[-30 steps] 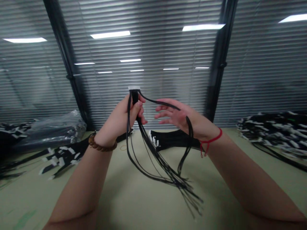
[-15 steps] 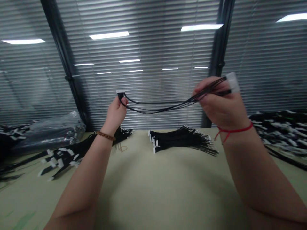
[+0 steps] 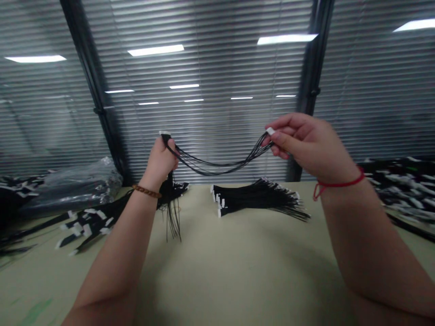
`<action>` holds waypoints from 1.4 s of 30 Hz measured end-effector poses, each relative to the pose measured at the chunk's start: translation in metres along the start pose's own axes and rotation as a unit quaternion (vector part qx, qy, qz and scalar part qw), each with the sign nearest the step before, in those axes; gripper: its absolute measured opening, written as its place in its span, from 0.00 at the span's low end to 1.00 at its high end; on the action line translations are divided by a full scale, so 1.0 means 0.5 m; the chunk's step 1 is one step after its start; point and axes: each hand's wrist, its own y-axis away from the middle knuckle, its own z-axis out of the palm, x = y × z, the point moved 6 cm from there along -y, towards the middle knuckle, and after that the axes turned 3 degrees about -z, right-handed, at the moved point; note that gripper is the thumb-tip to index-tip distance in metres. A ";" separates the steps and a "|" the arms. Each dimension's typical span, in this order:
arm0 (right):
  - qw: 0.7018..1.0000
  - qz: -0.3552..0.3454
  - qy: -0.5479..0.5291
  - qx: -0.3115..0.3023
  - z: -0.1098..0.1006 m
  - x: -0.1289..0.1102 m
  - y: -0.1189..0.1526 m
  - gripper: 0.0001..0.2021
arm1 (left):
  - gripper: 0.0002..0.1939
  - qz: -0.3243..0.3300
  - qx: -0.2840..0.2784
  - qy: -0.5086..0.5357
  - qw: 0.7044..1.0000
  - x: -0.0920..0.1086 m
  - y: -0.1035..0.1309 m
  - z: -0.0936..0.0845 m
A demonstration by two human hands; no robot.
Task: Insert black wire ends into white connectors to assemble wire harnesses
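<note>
A black cable harness [image 3: 217, 168] sags in the air between my hands, its thin wires spread apart. My left hand [image 3: 163, 158] is closed on the harness at its left end, where a white connector [image 3: 165, 133] sticks out above the fingers. More black wires hang below that hand. Between thumb and fingers, my right hand [image 3: 299, 140] pinches a small white connector [image 3: 270, 131] at the other end. Beyond and below the sagging wires, a pile of black cables [image 3: 254, 195] with white connectors lies on the table.
On the table [image 3: 217, 271], more cables [image 3: 91, 222] lie at the left, near a clear plastic bag [image 3: 78, 183]. A large heap of cables [image 3: 404, 185] is at the right. Window blinds [image 3: 217, 59] stand behind.
My right hand has moved left and now pinches the small connector; the larger whitish piece by its wrist is out of sight. The wires sag lower, and loose wires hang below my left hand.
</note>
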 end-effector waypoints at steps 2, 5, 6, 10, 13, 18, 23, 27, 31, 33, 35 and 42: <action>1.000 0.000 0.014 -0.019 0.016 -0.003 0.003 0.08 | 0.07 -0.003 -0.025 0.000 1.000 0.032 0.025 0.019; 0.998 -0.030 0.030 -0.045 0.044 -0.018 0.010 0.08 | 0.06 0.002 -0.155 0.023 0.988 0.088 0.080 0.072; 0.997 -0.040 0.033 -0.051 0.053 -0.022 0.012 0.08 | 0.07 0.002 -0.197 0.039 0.980 0.105 0.100 0.089; 0.996 -0.047 0.039 -0.066 0.083 -0.027 0.020 0.10 | 0.09 0.014 -0.324 0.064 0.944 0.144 0.164 0.139; 0.994 -0.050 0.031 -0.087 0.102 -0.031 0.027 0.13 | 0.11 0.030 -0.353 0.055 0.933 0.148 0.184 0.154; 0.995 -0.065 0.014 -0.077 0.110 -0.050 0.034 0.09 | 0.13 0.080 -0.318 0.031 0.944 0.154 0.183 0.149; 0.993 -0.084 0.030 -0.079 0.112 -0.065 0.038 0.07 | 0.13 0.094 -0.327 0.008 0.940 0.164 0.189 0.145; 0.991 -0.079 0.004 -0.105 0.121 -0.060 0.042 0.07 | 0.12 0.100 -0.339 0.018 0.935 0.171 0.197 0.145; 0.992 -0.064 0.016 -0.107 0.122 -0.050 0.043 0.10 | 0.14 0.104 -0.303 -0.011 0.947 0.171 0.193 0.146; 0.993 -0.055 0.041 -0.092 0.116 -0.047 0.042 0.12 | 0.12 0.131 -0.270 -0.042 0.953 0.174 0.187 0.146; 0.994 -0.044 0.062 -0.074 0.107 -0.046 0.040 0.13 | 0.10 0.161 -0.251 -0.061 0.953 0.174 0.179 0.149; 0.982 -0.131 0.087 0.106 0.020 -0.086 0.042 0.08 | 0.08 0.098 -0.222 -0.117 0.963 0.076 0.096 0.155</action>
